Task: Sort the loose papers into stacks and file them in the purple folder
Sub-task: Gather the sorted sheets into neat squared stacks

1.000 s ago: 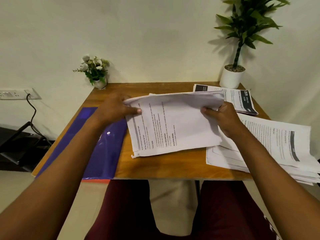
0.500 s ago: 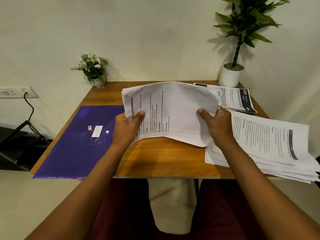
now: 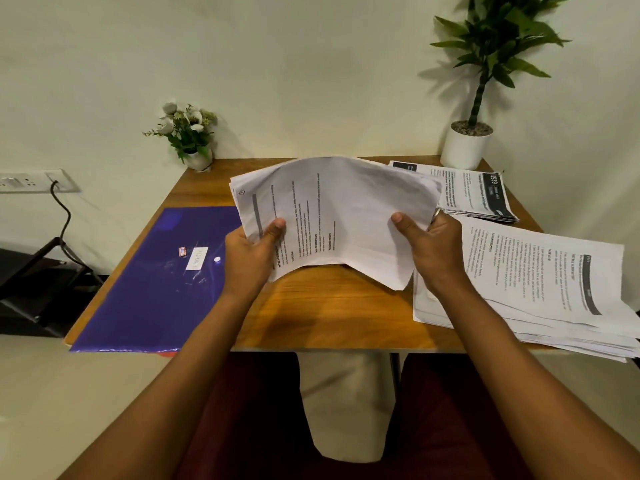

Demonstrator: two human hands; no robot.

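I hold a stack of printed white papers (image 3: pixel 346 216) above the middle of the wooden table (image 3: pixel 329 313), bowed upward in the centre. My left hand (image 3: pixel 254 252) grips its left edge, thumb on top. My right hand (image 3: pixel 431 249) grips its right edge the same way. The purple folder (image 3: pixel 152 285) lies flat and closed on the table's left side, with a white snap button and labels on it. A large pile of papers (image 3: pixel 554 292) sits at the right front, overhanging the table edge. A smaller stack (image 3: pixel 478 195) lies behind it.
A small white pot of flowers (image 3: pixel 188 136) stands at the back left corner. At the back right is a tall green plant in a white pot (image 3: pixel 465 147). A wall socket with a black cable (image 3: pixel 60 209) is to the left, beside a dark chair.
The held stack rose off the table and bowed upward. My left hand came off the far edge to grip the near left edge, uncovering the folder.
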